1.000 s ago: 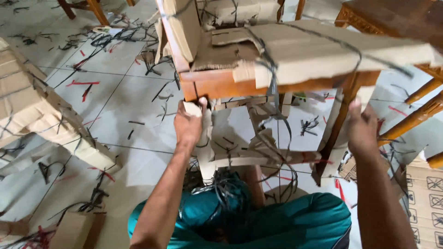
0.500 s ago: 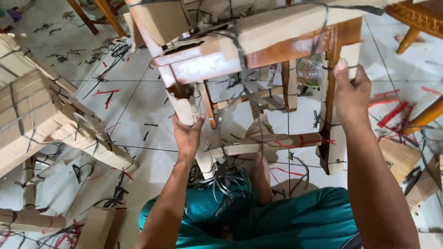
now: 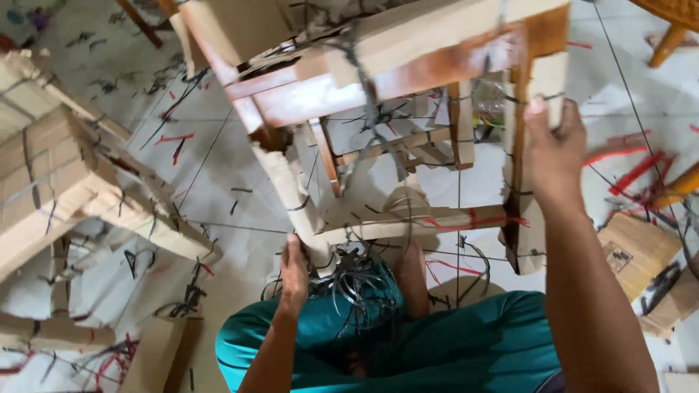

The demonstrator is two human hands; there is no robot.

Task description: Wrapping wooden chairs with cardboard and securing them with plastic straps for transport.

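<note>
Seen from the head camera: a wooden chair [image 3: 408, 80] partly wrapped in cardboard, tipped and held up off the tiled floor [image 3: 218, 182], directly ahead of and above teal-clad knees [image 3: 408, 342]. Left hand [image 3: 294, 271] low down, at the foot of the cardboard-wrapped front leg [image 3: 291, 193], fingers pressed together and laid up against the wrapping beside a tangle of dark plastic strapping [image 3: 357, 284]; whether the thumb closes round the far side, cannot tell. Right hand [image 3: 555, 149] raised high, gripping the other leg [image 3: 524, 145] near the seat rail, fingers curled round the wood and its cardboard sleeve, thumb up along the near edge. Between the 2 legs, a wrapped lower rung [image 3: 422, 224] with red tape on it. To the left, another cardboard-wrapped piece of furniture [image 3: 65, 182] lying tilted on the floor. Scattered about, cut black straps and red tape scraps [image 3: 175, 138]. At right, a small cardboard box [image 3: 635, 251] on the floor, near bare turned chair legs [image 3: 673, 40].
</note>
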